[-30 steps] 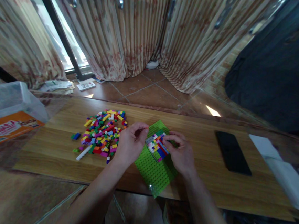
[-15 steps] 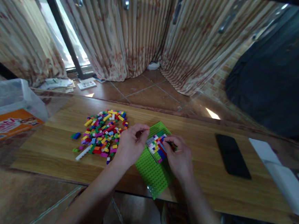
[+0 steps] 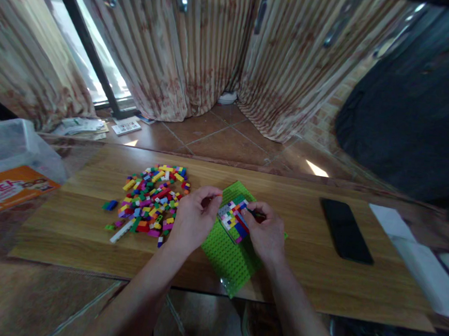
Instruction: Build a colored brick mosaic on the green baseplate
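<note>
A green studded baseplate [image 3: 229,261] lies at an angle on the table, with a patchwork of many-coloured toy bricks [image 3: 233,220] built on its middle. My left hand [image 3: 197,215] is closed in a pinch just left of the patchwork, a tiny orange-red toy brick [image 3: 220,194] showing at its fingertips. Over the patchwork's right edge, my right hand [image 3: 265,231] has thumb and forefinger pressed together at the bricks. What it pinches is hidden by the fingers. Left of my left hand spreads a pile of loose toy bricks [image 3: 152,198].
The wooden table [image 3: 297,277] also bears a black phone [image 3: 346,230] and white sheets [image 3: 408,255] at the right. A clear plastic box [image 3: 4,145] with an orange label stands at the left end. Curtains [image 3: 213,58] hang beyond the tiled floor.
The whole view has shifted slightly. Both hands keep nearly the same pose over the baseplate, the right one's fingers still at the patchwork.
</note>
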`<state>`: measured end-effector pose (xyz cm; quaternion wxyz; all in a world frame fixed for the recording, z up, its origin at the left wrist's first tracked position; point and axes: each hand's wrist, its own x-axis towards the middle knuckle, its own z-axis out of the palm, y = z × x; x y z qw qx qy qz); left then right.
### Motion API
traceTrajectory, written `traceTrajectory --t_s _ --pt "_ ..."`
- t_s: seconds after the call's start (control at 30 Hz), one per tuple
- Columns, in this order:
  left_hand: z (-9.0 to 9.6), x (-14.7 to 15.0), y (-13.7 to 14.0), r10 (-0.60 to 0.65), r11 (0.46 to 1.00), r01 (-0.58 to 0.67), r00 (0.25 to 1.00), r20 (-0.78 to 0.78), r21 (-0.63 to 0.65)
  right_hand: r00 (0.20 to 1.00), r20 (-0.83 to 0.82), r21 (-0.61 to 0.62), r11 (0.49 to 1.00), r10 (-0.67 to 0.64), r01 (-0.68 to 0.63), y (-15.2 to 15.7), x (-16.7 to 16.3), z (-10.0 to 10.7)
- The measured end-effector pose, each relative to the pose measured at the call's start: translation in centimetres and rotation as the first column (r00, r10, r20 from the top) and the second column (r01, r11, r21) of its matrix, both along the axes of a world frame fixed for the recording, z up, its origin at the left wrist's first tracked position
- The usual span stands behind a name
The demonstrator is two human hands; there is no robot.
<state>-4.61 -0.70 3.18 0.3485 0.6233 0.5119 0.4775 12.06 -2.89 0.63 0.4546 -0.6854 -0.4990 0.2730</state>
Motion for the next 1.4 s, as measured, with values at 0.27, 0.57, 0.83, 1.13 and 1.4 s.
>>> traceTrajectory --t_s 0.27,0.57,0.83,1.13,1.4 --pt "-0.7 0.3 -0.3 -0.05 0.999 0.05 0.998 -0.04 0.0 0.998 -0.061 0.036 0.999 0.005 -0.003 0.4 0.1 0.1" --pt "-0.3 1.2 -0.4 -0.106 0.986 0.129 0.975 -0.196 0.106 0.985 -0.117 -0.005 0.992 0.125 -0.126 0.2 1.8 -0.1" --pt "-0.5 2.6 -0.6 -0.14 0.974 0.197 0.912 -0.386 0.113 0.984 -0.171 0.0 0.998 0.057 -0.058 0.7 3.6 -0.4" --pt "-1.2 3.7 -0.4 -0.139 0.931 0.31 0.789 -0.599 0.192 0.989 -0.115 0.002 0.996 0.093 -0.094 0.4 3.5 0.0" --pt "-1.1 4.2 -0.3 -0.053 0.931 0.281 0.734 -0.677 0.232 0.986 -0.129 -0.023 0.994 0.105 -0.109 0.2 3.3 0.4"
